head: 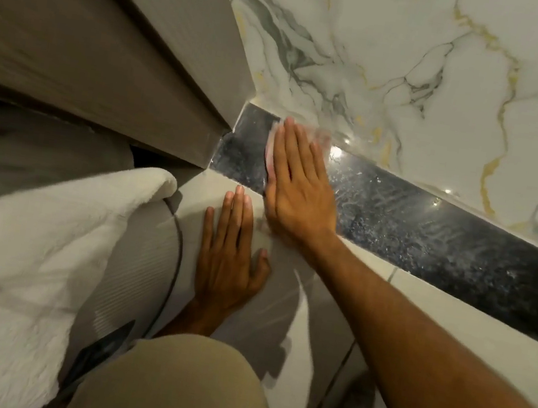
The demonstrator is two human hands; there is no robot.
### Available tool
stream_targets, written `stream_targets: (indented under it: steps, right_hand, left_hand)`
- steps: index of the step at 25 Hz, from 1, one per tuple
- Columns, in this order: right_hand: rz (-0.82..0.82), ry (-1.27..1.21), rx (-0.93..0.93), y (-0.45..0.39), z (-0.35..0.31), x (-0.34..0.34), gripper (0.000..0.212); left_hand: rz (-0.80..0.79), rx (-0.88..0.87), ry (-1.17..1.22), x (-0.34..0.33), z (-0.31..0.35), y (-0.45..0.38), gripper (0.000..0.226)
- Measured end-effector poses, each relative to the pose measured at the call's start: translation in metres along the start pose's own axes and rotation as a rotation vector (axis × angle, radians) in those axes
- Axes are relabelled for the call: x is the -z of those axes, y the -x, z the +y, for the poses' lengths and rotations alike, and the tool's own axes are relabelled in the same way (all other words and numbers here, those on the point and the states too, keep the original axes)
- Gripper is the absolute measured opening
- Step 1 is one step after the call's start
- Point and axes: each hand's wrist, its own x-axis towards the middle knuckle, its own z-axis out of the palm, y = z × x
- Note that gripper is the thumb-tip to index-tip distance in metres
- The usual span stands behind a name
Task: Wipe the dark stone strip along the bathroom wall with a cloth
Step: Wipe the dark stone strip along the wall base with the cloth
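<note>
Left hand lies flat and spread on the pale floor tile, just below the near end of the dark stone strip, holding nothing and apparently serving as a brace. Right hand is flat with fingers extended and close together, pressing a pale pinkish cloth onto the strip; only the cloth's edge shows beyond the fingers. The strip's long axis runs from the grey door frame, upper left, down towards the lower right, between floor tile and marbled wall. To the right of the hand its surface carries whitish smears. Risks, as judged: the cloth may slip from under the flat palm, residue may merely be spread, and the corner against the frame may go unwiped
</note>
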Motion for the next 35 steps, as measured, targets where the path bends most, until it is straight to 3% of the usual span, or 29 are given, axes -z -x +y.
stream_targets:
  steps: [2,4,8,11,14,17,20,22,25,28,31,35]
  right_hand:
    - [0.042,-0.027,-0.042,-0.035,-0.019,-0.001,0.074]
    - [0.005,-0.044,0.043,-0.043,-0.031,-0.003,0.075]
    - [-0.148,0.052,0.280,0.031,0.004,0.008,0.067]
    - [-0.096,0.066,0.122,0.003,0.021,0.015,0.070]
    - [-0.020,0.042,-0.059,-0.055,-0.014,0.010,0.071]
    - [-0.082,0.071,0.213,-0.017,-0.025,0.003,0.067]
    - [-0.181,0.104,0.405,0.036,0.023,0.017,0.067]
    - [-0.147,0.112,0.298,0.013,0.039,0.020,0.069]
    - [-0.028,0.066,-0.003,-0.036,0.008,0.015,0.069]
    - [-0.137,0.082,0.212,0.006,-0.001,0.014,0.067]
    - [-0.249,0.076,0.347,0.075,0.045,0.038,0.071]
    - [-0.147,0.040,0.056,0.024,0.043,0.034,0.079]
  left_hand:
    - [0.006,0.012,0.032,-0.006,-0.004,0.002,0.079]
    - [0.027,0.066,0.068,-0.007,-0.003,0.001,0.080]
    - [0.036,0.068,0.068,0.001,0.002,0.000,0.082]
    - [0.027,0.050,0.039,-0.001,-0.001,0.001,0.082]
    - [0.064,0.061,0.030,-0.010,-0.005,0.001,0.079]
    - [0.097,0.074,0.065,-0.007,-0.003,0.002,0.074]
    - [0.085,0.084,0.057,-0.003,0.000,0.001,0.074]
    - [0.062,0.080,0.042,-0.003,-0.001,0.001,0.077]
    - [0.052,0.065,0.041,-0.007,-0.003,0.000,0.078]
    - [0.050,0.069,0.061,-0.001,-0.001,0.001,0.077]
    - [0.007,0.043,0.039,0.004,0.000,-0.002,0.082]
    - [0.004,-0.023,-0.010,-0.003,-0.005,0.000,0.082]
